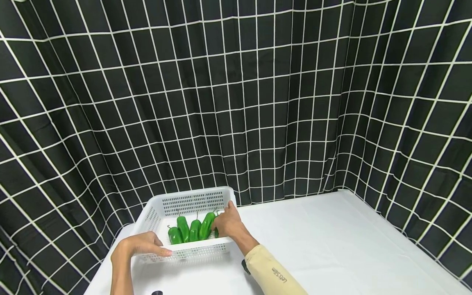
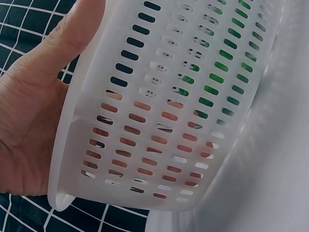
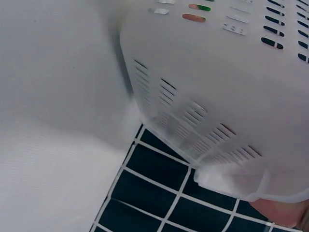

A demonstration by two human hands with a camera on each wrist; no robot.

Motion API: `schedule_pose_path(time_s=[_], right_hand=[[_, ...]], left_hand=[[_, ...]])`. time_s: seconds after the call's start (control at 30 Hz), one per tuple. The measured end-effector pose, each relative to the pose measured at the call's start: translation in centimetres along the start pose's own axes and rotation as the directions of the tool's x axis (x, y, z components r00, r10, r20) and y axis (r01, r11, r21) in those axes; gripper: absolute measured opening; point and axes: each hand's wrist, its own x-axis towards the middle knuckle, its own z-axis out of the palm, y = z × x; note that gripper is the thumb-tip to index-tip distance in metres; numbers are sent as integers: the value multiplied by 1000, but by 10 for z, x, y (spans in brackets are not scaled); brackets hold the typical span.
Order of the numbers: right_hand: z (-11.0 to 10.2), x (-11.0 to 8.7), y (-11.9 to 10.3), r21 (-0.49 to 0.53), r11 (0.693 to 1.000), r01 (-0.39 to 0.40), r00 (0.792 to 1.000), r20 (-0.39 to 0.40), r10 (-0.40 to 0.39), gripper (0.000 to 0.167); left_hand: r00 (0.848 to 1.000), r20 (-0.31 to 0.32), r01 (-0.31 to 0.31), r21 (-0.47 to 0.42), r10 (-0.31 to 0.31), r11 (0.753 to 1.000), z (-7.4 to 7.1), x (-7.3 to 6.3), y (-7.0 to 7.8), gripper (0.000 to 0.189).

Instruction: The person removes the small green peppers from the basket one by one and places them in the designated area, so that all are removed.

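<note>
A white perforated plastic basket (image 1: 200, 246) stands at the left part of the table, holding several green peppers (image 1: 195, 230) with stems toward the back. My left hand (image 1: 141, 246) grips its near rim toward the left corner. The thumb lies along the outside, and the fingers show through the slots (image 2: 145, 145) from inside. At the right end, my right hand (image 1: 228, 221) holds the rim by the near corner, fingers inside over the rightmost pepper (image 1: 216, 232), which they partly cover. Only a bit of the right hand (image 3: 280, 212) shows past the rim in the right wrist view.
A white cloth covers the table (image 1: 313, 246), which extends to the right of the basket. Black curtains with a white grid (image 1: 258, 102) hang behind and at both sides. A small dark round object (image 1: 157, 293) lies at the near edge of the head view.
</note>
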Motion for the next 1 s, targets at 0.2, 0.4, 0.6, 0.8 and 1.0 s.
schedule_pose_path(time_s=[0.2,0.4,0.6,0.8,1.0], right_hand=[[-4,0,3,78,996,32,997,-70,-26,20],[-4,-3,10,271,959,86,981,-190,-34,39],[6,-10,18,589,791,165,916,-389,98,42],[10,-16,24,636,718,283,831,-536,148,44],[6,-16,29,673,654,346,796,-579,174,43]], left_hand=[[1000,-9,-11,4,11,1000,-2,-3,1,54],[1000,-19,-3,2,3,1000,-1,-2,1,54],[1000,-18,-11,-14,11,1000,3,-1,1,50],[999,-7,-36,-26,36,999,4,4,3,47],[999,-22,-24,-19,24,1000,3,0,-1,49]])
